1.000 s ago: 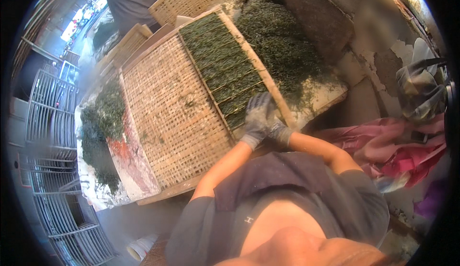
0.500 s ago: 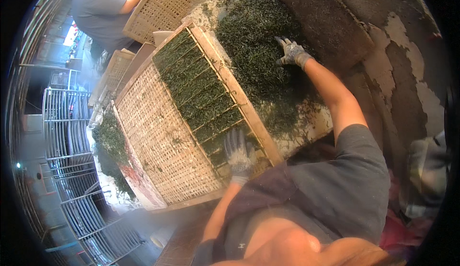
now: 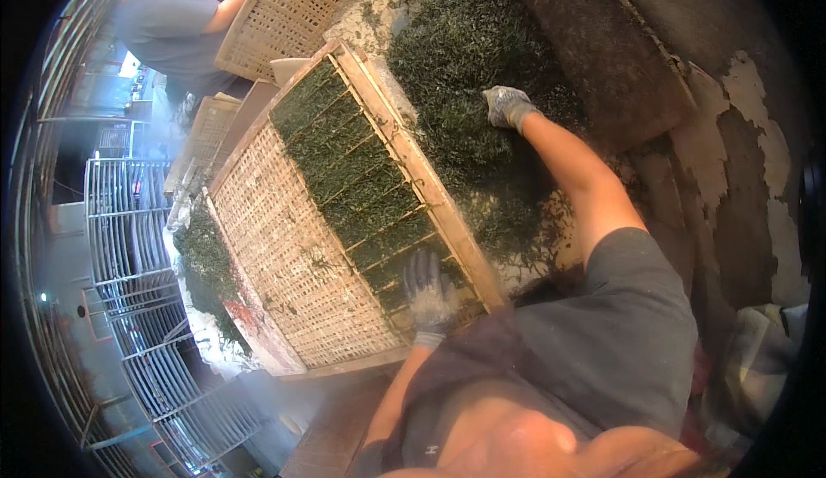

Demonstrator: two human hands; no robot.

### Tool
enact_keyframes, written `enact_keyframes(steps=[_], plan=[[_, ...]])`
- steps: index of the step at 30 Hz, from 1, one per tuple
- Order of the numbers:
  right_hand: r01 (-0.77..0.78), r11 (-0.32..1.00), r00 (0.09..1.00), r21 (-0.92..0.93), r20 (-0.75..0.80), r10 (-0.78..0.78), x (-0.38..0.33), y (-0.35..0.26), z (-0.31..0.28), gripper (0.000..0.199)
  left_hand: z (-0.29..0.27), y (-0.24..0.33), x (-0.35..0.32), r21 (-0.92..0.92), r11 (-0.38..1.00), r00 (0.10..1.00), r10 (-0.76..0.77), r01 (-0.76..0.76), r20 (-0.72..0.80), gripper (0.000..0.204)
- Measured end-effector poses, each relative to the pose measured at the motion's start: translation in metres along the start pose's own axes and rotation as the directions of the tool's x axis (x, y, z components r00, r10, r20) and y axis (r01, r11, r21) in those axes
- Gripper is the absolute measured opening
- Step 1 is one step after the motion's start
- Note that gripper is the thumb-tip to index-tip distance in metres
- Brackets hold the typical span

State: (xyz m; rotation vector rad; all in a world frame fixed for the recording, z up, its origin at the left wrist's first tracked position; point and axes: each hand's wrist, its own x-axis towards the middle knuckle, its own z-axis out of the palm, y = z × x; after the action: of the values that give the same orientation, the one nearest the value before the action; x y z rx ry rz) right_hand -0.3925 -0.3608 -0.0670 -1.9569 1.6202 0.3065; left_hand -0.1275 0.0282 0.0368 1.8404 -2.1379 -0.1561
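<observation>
A rectangular woven bamboo tray (image 3: 284, 263) with a wooden frame lies in front of me. Its right half carries a layer of dark green leaves (image 3: 353, 177) in rows. My left hand (image 3: 428, 289), in a grey glove, rests flat on the leaves at the tray's near end, fingers spread. My right hand (image 3: 508, 106), also gloved, reaches out over a big heap of loose green leaves (image 3: 469, 65) on the table to the right of the tray and presses into it.
Another person (image 3: 168, 26) in a grey shirt works at a second woven tray (image 3: 292, 5) at the top left. More leaves (image 3: 206, 263) lie left of my tray. Metal wire racks (image 3: 129, 246) stand on the left. A rough wall (image 3: 731, 134) rises at the right.
My right hand has left the tray's near edge and reached far out onto the leaf heap. My left hand has shifted onto the near end of the leaf layer.
</observation>
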Motion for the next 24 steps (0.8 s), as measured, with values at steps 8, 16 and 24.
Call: enact_keyframes(steps=[8,16,24], plan=[[0.185,0.971,0.704,-0.153,-0.668,-0.24,-0.107,0.04,0.09,0.042,0.012,-0.01,-0.006,-0.054,0.997,0.998,0.047,-0.049,-0.041,0.063],[0.49,0.837,0.353,-0.244,-0.822,-0.446,-0.268,-0.082,-0.233,0.057,0.004,-0.025,-0.028,-0.054,0.998,0.998,-0.031,0.028,-0.061,0.062],[0.045,0.929,0.322,-0.367,-0.875,-0.361,-0.282,-0.096,-0.297,0.031,0.001,-0.021,-0.027,-0.197,0.979,0.998,0.051,-0.057,-0.035,0.066]])
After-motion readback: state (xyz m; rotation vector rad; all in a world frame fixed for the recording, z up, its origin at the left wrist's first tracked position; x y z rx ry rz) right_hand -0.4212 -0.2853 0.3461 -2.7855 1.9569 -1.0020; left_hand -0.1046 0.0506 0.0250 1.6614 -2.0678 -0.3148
